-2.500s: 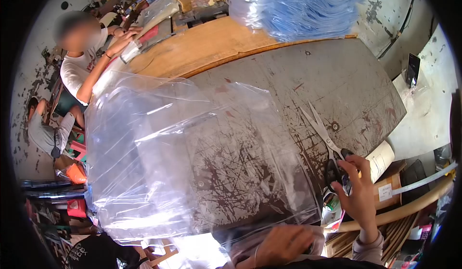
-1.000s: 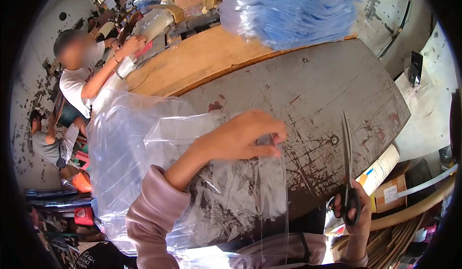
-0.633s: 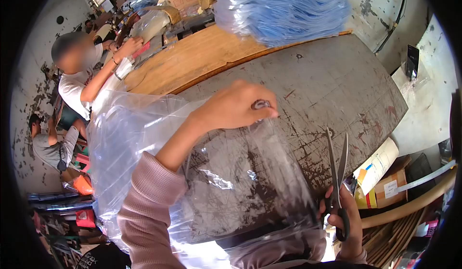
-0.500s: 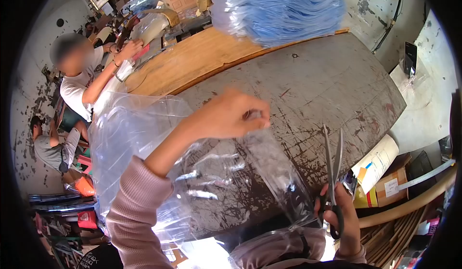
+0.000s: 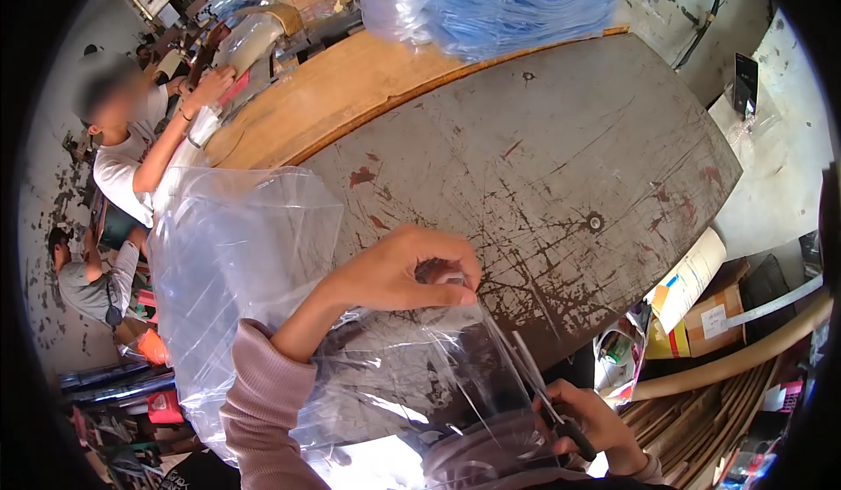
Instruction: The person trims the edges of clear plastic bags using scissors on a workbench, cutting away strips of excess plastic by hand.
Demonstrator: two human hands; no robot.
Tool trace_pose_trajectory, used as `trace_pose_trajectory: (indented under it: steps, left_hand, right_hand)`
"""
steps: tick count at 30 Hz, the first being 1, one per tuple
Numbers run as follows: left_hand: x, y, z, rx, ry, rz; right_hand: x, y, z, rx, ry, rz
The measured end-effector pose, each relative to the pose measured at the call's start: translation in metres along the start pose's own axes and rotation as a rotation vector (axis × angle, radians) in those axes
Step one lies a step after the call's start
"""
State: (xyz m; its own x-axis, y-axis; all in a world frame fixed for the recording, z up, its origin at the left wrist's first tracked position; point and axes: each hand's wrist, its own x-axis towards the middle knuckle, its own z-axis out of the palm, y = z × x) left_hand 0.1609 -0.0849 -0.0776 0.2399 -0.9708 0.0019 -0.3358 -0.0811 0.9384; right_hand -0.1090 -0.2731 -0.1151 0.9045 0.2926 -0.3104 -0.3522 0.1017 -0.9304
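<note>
My left hand [image 5: 412, 271] pinches the top edge of a clear plastic sheet [image 5: 438, 350] between thumb and fingers, holding it up over the near side of the worktable. My right hand [image 5: 596, 424] grips a pair of scissors [image 5: 530, 367], its fingers around the dark handles. The blades point up and left and lie along the right edge of the sheet; whether they are cutting into it I cannot tell. To the left of my left hand, more clear plastic sheeting [image 5: 236, 236] is spread over the table's edge.
The scratched grey worktable [image 5: 561, 157] has a wooden board [image 5: 350, 87] along its far side. A tall stack of bluish plastic sheets [image 5: 499, 8] sits there. A phone [image 5: 745, 85] stands at right, above a cardboard box [image 5: 714, 322]. Another person [image 5: 127, 157] works at far left.
My left hand has come down and nearer with the plastic edge. The scissors have moved left to the sheet's edge, and their blades are closer together and tilted further left.
</note>
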Motion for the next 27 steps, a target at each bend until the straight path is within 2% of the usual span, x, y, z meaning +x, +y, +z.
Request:
trace_pose_trajectory:
  steps: [5, 7, 13, 16, 27]
  left_hand:
    - [0.001, 0.000, 0.001, -0.058, 0.021, -0.039]
    - [0.001, 0.003, 0.002, 0.004, 0.031, -0.082]
    - [0.004, 0.013, 0.003, 0.075, -0.015, -0.212]
    - [0.003, 0.001, 0.007, -0.056, 0.048, -0.206]
    - [0.002, 0.001, 0.005, -0.039, 0.108, -0.113]
  right_hand:
    - [0.007, -0.002, 0.006, -0.039, 0.071, 0.025]
    - [0.011, -0.008, 0.010, -0.181, 0.111, 0.034]
    - [0.014, -0.012, 0.023, -0.241, 0.231, 0.098]
    - [0.019, -0.014, 0.028, -0.192, 0.283, 0.069]
    - [0.020, -0.006, 0.025, -0.151, 0.317, 0.008]
